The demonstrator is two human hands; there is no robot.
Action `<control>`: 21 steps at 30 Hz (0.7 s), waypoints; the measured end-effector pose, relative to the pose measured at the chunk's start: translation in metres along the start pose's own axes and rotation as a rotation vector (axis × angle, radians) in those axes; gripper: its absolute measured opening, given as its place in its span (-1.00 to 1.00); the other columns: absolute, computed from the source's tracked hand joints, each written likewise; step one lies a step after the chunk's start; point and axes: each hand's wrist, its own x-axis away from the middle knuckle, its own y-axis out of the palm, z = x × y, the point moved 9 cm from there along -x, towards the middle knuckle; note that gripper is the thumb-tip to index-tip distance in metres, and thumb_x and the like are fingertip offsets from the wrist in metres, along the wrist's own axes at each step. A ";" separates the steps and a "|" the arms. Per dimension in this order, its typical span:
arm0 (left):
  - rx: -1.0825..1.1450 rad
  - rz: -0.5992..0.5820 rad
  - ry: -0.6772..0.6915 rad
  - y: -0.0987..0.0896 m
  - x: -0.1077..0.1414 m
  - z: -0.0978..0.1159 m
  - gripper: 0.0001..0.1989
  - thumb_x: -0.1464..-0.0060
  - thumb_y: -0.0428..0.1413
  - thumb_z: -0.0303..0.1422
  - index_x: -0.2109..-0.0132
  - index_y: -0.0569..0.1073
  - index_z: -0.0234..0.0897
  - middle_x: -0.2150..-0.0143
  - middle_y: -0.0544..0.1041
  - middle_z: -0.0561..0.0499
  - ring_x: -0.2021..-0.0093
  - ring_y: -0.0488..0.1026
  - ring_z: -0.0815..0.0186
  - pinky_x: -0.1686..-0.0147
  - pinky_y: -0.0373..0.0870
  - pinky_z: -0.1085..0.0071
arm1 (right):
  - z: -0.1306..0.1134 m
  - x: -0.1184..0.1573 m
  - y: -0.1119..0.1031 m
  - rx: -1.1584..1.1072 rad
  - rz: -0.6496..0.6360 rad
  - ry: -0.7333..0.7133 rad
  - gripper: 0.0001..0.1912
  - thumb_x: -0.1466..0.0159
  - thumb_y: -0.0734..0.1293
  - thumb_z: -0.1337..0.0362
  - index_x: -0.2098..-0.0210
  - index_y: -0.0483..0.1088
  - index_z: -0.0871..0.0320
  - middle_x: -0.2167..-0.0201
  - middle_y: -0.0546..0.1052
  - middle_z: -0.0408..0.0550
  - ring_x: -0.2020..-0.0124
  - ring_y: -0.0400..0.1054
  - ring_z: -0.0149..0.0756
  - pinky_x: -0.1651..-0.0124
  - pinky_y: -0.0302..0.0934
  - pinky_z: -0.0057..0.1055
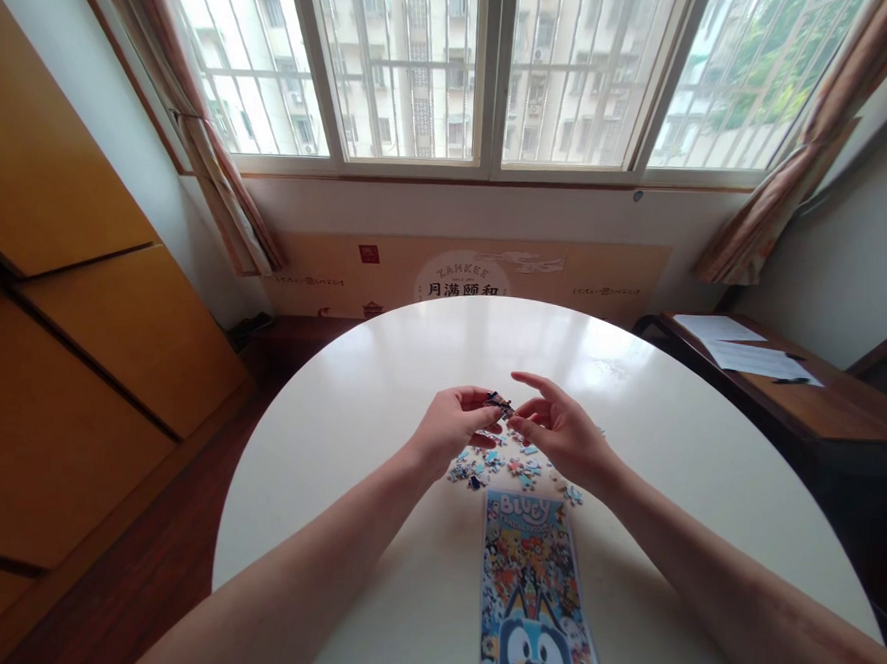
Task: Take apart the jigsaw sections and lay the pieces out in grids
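Above the middle of the white round table [290, 493], my left hand [459, 418] pinches a small dark, multicoloured cluster of puzzle pieces [497, 404]. My right hand [562, 429] is at the right side of that cluster, thumb and a finger pressed at its edge, with the index finger raised. Loose puzzle pieces [525, 469] in blue, white and orange lie on the table below both hands. Nearer to me is a picture sheet [537, 588] with a blue cartoon dog face and the word Bluey; its bottom edge looks torn.
Behind the table stand a printed beige panel [604, 272] and barred windows. At the right, a brown side table [845, 397] holds papers [757, 359] and dark pens. Wooden cabinets [97, 351] stand at the left.
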 end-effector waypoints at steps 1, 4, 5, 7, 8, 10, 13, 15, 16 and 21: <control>0.001 0.006 0.000 0.000 0.000 0.000 -0.83 -0.03 0.26 -0.51 0.18 0.52 -0.44 0.31 0.57 -0.13 0.40 0.53 0.30 0.46 0.49 0.41 | -0.001 0.000 0.000 0.023 0.005 -0.020 -0.32 -0.22 0.42 0.21 -0.28 0.19 0.08 0.35 0.55 -0.10 0.44 0.39 -0.34 0.37 0.34 -0.35; 0.004 0.017 -0.002 -0.001 -0.001 0.000 -0.83 -0.02 0.26 -0.52 0.18 0.52 -0.44 0.32 0.57 -0.12 0.41 0.52 0.30 0.47 0.49 0.41 | -0.003 0.001 -0.002 0.106 0.022 -0.084 -0.35 -0.24 0.40 0.23 -0.29 0.20 0.03 0.33 0.55 -0.10 0.43 0.40 -0.34 0.36 0.35 -0.35; 0.007 0.019 -0.005 -0.001 -0.001 -0.001 -0.84 -0.03 0.26 -0.53 0.19 0.52 -0.44 0.33 0.57 -0.12 0.41 0.52 0.30 0.47 0.49 0.41 | -0.004 0.001 -0.003 0.139 0.027 -0.106 -0.36 -0.25 0.39 0.23 -0.29 0.20 0.02 0.32 0.55 -0.10 0.42 0.40 -0.35 0.35 0.35 -0.35; 0.016 0.021 -0.015 -0.002 -0.001 -0.002 -0.86 -0.04 0.24 -0.54 0.19 0.53 -0.44 0.34 0.56 -0.11 0.41 0.52 0.30 0.47 0.49 0.40 | -0.007 0.002 -0.003 0.186 0.036 -0.142 -0.38 -0.26 0.38 0.24 -0.29 0.22 0.00 0.31 0.56 -0.10 0.42 0.40 -0.35 0.35 0.34 -0.35; 0.023 0.021 -0.020 -0.002 -0.002 -0.003 -0.86 -0.04 0.24 -0.53 0.20 0.53 -0.44 0.34 0.56 -0.11 0.41 0.52 0.30 0.46 0.49 0.39 | -0.008 0.003 -0.003 0.190 0.039 -0.152 -0.39 -0.26 0.38 0.23 -0.28 0.22 0.00 0.31 0.56 -0.10 0.42 0.40 -0.35 0.35 0.34 -0.35; 0.042 0.014 -0.027 -0.003 -0.002 -0.004 -0.85 -0.03 0.26 -0.52 0.20 0.53 -0.43 0.33 0.57 -0.11 0.40 0.52 0.30 0.44 0.50 0.38 | -0.009 0.003 -0.003 0.158 0.043 -0.152 -0.40 -0.26 0.38 0.22 -0.27 0.23 0.01 0.32 0.56 -0.10 0.43 0.40 -0.35 0.36 0.34 -0.34; 0.066 -0.001 -0.026 -0.003 -0.003 -0.005 -0.82 -0.01 0.29 -0.49 0.19 0.53 -0.43 0.31 0.57 -0.12 0.38 0.52 0.29 0.42 0.50 0.36 | -0.007 0.003 -0.002 0.045 0.042 -0.109 -0.36 -0.25 0.40 0.19 -0.28 0.21 0.04 0.33 0.56 -0.09 0.44 0.40 -0.34 0.37 0.35 -0.33; 0.072 -0.007 -0.025 -0.003 -0.003 -0.004 -0.82 -0.01 0.29 -0.49 0.19 0.53 -0.42 0.31 0.57 -0.12 0.37 0.52 0.29 0.43 0.50 0.37 | -0.006 0.002 -0.001 -0.027 0.037 -0.073 -0.32 -0.22 0.43 0.19 -0.28 0.20 0.06 0.33 0.57 -0.08 0.45 0.40 -0.35 0.37 0.35 -0.34; 0.072 -0.007 -0.023 -0.003 -0.003 -0.004 -0.82 -0.01 0.29 -0.49 0.19 0.53 -0.42 0.31 0.57 -0.12 0.37 0.52 0.29 0.43 0.50 0.37 | -0.005 0.002 -0.001 -0.054 0.034 -0.056 -0.31 -0.21 0.43 0.19 -0.29 0.19 0.07 0.33 0.57 -0.08 0.45 0.39 -0.35 0.37 0.34 -0.34; 0.039 0.004 0.004 -0.004 -0.003 -0.001 -0.81 -0.01 0.26 -0.52 0.18 0.52 -0.42 0.31 0.57 -0.11 0.39 0.53 0.29 0.46 0.49 0.39 | 0.000 -0.001 0.001 -0.135 0.003 0.045 -0.22 -0.17 0.46 0.20 -0.31 0.14 0.12 0.38 0.56 -0.09 0.46 0.39 -0.36 0.37 0.32 -0.36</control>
